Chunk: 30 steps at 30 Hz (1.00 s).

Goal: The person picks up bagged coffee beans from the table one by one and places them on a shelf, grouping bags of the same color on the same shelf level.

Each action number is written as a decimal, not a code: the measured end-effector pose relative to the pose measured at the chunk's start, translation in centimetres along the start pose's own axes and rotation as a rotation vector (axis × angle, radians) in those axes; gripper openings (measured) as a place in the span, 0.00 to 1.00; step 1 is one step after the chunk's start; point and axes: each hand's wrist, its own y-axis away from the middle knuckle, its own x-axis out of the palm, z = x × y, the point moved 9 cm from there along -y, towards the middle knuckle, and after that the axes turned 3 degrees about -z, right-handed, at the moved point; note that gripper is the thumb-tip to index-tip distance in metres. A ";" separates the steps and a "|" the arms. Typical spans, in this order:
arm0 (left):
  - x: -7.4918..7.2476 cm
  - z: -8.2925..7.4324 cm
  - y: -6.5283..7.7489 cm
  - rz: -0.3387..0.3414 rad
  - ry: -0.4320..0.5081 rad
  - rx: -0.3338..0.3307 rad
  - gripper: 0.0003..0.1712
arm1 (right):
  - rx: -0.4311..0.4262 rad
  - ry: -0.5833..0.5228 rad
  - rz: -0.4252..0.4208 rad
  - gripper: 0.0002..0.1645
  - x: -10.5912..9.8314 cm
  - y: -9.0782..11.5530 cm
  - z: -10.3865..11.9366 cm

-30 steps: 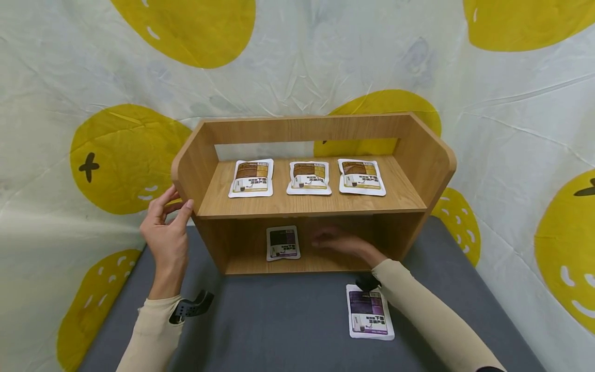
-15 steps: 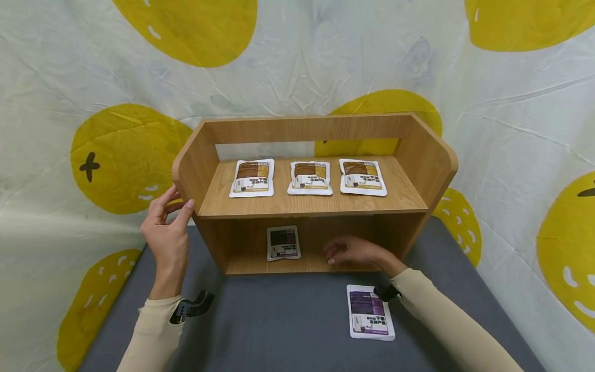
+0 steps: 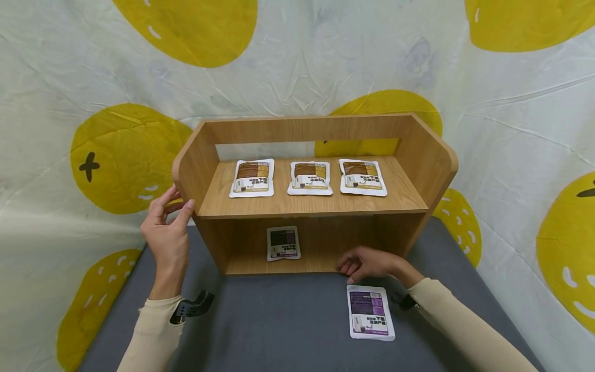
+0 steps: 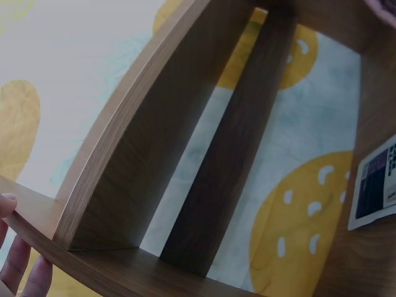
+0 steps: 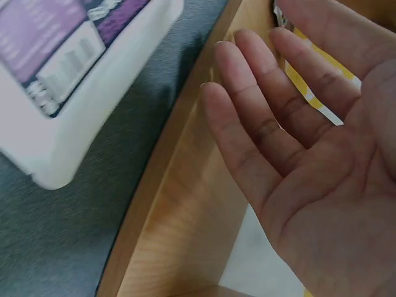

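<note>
My left hand [image 3: 165, 235] pinches the left side panel of a two-tier wooden shelf [image 3: 307, 129], thumb on one face and fingers on the other. My right hand [image 3: 372, 264], fingers loosely bent and holding nothing, hovers at the lower tier's front edge. Just below it, a white pouch with a purple label [image 3: 370, 315] lies on the table. Another purple-labelled pouch [image 3: 283, 244] stands in the lower tier, left of centre. In the right wrist view the palm [image 5: 322, 179] shows bare beside the table pouch [image 5: 68, 68].
Three brown-labelled pouches, left [image 3: 252, 178], middle [image 3: 310, 178] and right [image 3: 362, 177], sit in a row on the upper tier. The shelf stands on a dark grey table [image 3: 279, 320]. Behind hangs a pale curtain [image 3: 297, 62] with yellow prints.
My right hand has drawn back out of the lower tier, rightward and toward me, nearing the pouch on the table. The left hand stays on the side panel.
</note>
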 end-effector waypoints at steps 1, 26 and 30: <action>0.0 0.0 0.0 0.002 0.000 0.002 0.24 | 0.007 0.010 0.003 0.30 0.1 0.2 -0.2; 0.1 0.0 0.1 0.002 0.003 0.006 0.24 | 0.071 0.173 -0.019 0.36 2.1 3.2 -3.0; 0.0 0.0 0.1 -0.003 0.001 0.002 0.24 | 0.053 0.166 -0.020 0.35 2.2 3.2 -2.6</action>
